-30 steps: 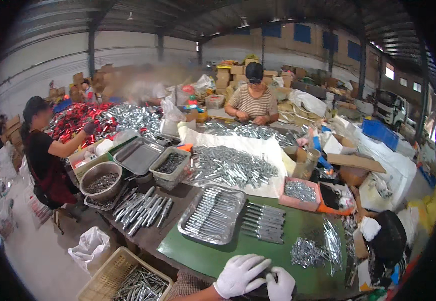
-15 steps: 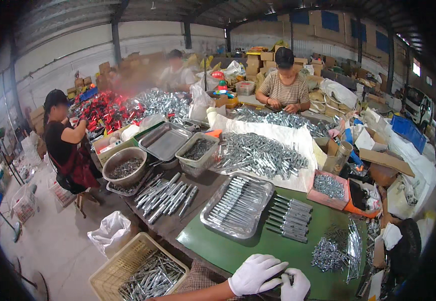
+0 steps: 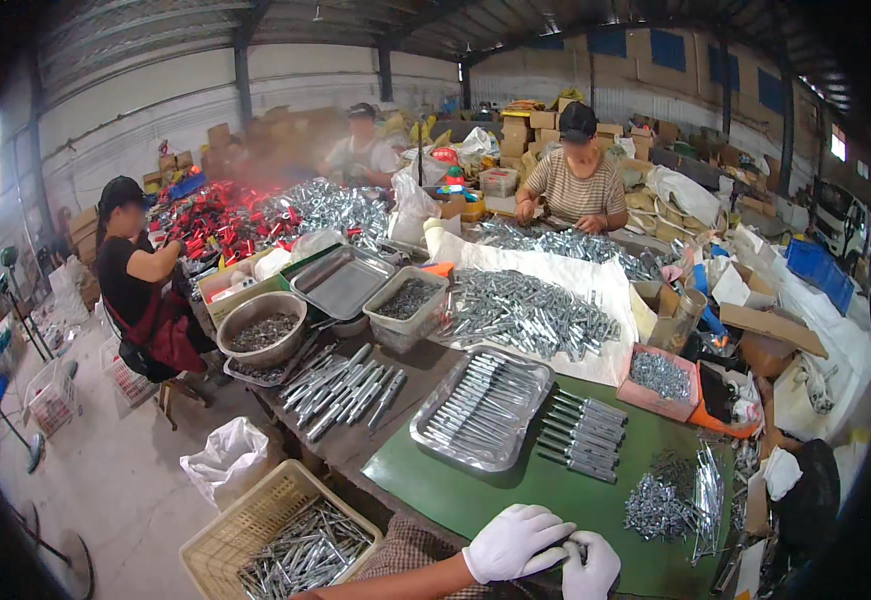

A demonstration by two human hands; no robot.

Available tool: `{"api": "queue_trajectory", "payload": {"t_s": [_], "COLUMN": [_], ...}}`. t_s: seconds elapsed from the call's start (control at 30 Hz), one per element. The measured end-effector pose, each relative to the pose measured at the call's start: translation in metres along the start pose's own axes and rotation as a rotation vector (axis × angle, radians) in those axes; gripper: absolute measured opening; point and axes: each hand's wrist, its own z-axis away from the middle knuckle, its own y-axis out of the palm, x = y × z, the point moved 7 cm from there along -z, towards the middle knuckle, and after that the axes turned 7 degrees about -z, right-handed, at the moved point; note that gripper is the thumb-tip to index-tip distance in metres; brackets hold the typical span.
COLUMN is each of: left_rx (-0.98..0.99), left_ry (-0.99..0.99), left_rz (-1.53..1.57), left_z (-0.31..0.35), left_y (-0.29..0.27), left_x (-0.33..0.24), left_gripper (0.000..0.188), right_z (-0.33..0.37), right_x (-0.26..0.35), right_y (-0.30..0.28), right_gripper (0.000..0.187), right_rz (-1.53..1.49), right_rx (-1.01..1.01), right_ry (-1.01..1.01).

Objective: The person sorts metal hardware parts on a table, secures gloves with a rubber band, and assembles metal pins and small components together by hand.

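My left hand wears a white glove and is curled at the near edge of the green table mat. Close beside it, my right hand, also white-gloved, has its fingers bent inward. A small dark bit shows between the fingertips of both hands, too covered to name. Ahead lies a metal tray with a row of slim silver rods. Right of it, several silver rods with dark ends lie side by side. A heap of small metal parts and a bundle of long thin rods lie to the right.
Thick metal rods are piled left of the tray. A yellow plastic basket of rods stands at lower left, below a white sack. Pink and orange bins sit at the right. Co-workers work across and to the left.
The view has shifted slightly. My hands stay together in nearly the same place, with fingers slightly moved. The co-worker across has spread their hands farther apart.
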Motion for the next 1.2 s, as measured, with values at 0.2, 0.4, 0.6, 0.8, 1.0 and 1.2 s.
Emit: {"api": "queue_trajectory", "payload": {"t_s": [0.2, 0.4, 0.6, 0.8, 1.0, 1.2], "left_rx": [-0.015, -0.046, -0.028, -0.007, -0.018, -0.001], "left_ry": [0.003, 0.009, 0.006, -0.008, -0.01, -0.028], "left_rz": [-0.008, 0.02, 0.02, 0.029, 0.028, 0.017], "left_z": [0.0009, 0.0002, 0.0009, -0.0006, -0.0002, 0.0019], "left_y": [0.0005, -0.0019, 0.0001, -0.0007, -0.0009, 0.0018], "left_x": [0.0017, -0.0007, 0.0003, 0.0009, 0.0002, 0.0007], "left_gripper": [0.039, 0.036, 0.036, 0.037, 0.037, 0.036], "right_z": [-0.0001, -0.0001, 0.0012, 0.0009, 0.0018, 0.0033], "right_x": [0.0001, 0.0, -0.0009, -0.0013, -0.0029, -0.0065], "right_y": [0.0005, 0.001, 0.0013, 0.0016, 0.0015, 0.0031], "right_gripper": [0.016, 0.016, 0.017, 0.018, 0.019, 0.021], "right_rz": [-0.006, -0.002, 0.002, 0.016, 0.008, 0.012], "right_rx": [-0.007, 0.002, -0.006, 0.003, 0.008, 0.029], "right_ry": [-0.017, -0.008, -0.022, -0.016, -0.025, 0.01]}}
